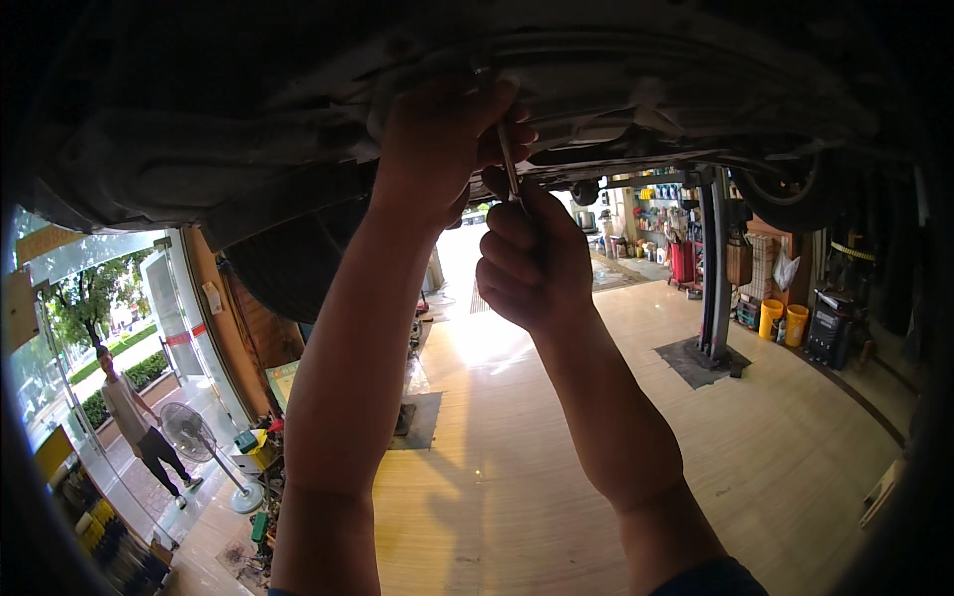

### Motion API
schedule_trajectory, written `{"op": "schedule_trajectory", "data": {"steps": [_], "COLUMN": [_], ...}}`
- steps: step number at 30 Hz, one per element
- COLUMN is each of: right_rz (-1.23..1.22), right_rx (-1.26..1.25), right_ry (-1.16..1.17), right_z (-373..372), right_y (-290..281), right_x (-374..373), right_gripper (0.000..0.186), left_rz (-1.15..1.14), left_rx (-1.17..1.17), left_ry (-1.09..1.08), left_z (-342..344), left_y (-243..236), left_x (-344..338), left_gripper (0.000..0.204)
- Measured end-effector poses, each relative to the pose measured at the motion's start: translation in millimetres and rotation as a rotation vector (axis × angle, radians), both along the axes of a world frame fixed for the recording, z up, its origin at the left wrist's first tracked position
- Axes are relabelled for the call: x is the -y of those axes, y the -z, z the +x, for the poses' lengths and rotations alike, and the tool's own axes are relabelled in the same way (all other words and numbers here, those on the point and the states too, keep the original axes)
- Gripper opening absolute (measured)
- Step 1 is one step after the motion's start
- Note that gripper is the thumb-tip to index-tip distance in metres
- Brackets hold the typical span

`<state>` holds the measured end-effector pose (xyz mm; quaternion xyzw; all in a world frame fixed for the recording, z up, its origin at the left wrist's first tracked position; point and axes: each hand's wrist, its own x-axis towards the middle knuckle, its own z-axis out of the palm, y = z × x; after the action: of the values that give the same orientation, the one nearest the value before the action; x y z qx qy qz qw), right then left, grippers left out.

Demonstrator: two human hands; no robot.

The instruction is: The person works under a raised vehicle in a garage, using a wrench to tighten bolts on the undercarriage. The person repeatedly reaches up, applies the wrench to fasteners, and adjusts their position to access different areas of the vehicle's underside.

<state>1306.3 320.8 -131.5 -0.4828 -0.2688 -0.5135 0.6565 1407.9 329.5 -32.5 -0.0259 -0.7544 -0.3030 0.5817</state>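
Note:
Both my arms reach up to the dark underside of a raised car (298, 129). A slim metal hand tool (509, 164) with a bright shaft stands nearly upright between my hands; its exact kind does not show. My right hand (537, 253) is closed in a fist around its lower end. Higher up and to the left, my left hand (432, 149) curls its thumb and fingers about the tool's upper part, close against the underbody. The tip and whatever it meets are hidden by shadow and by the left hand.
A lift post (715, 268) stands on the right, near yellow buckets (770, 318) and stocked shelves (656, 214). Car wheels hang at left (283, 258) and right (785, 194). A person (134, 417) stands by the glass doorway, beside a floor fan (189, 432).

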Motion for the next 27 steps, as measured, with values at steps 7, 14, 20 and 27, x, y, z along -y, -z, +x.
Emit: {"op": "schedule_trajectory", "data": {"steps": [7,14,20,27], "right_rz": [-0.03,-0.355,-0.494,-0.243], "right_rx": [-0.066,-0.026,-0.169,-0.307], "right_ry": [0.118,1.798,1.781,0.555], "right_z": [-2,-15,-18,-44], "right_y": [-2,-3,11,16], "right_x": [8,-13,-35,-26], "right_gripper": [0.027,0.031,0.054,0.02], "left_rz": [0.014,-0.053,-0.572,0.095], "left_rx": [-0.027,-0.01,0.073,-0.05], "left_ry": [-0.098,0.053,-0.605,-0.22], "left_z": [-9,-16,7,-34], "left_y": [2,-1,-7,3], "left_x": [0,12,34,-23], "left_gripper": [0.024,0.022,0.024,0.036]}}
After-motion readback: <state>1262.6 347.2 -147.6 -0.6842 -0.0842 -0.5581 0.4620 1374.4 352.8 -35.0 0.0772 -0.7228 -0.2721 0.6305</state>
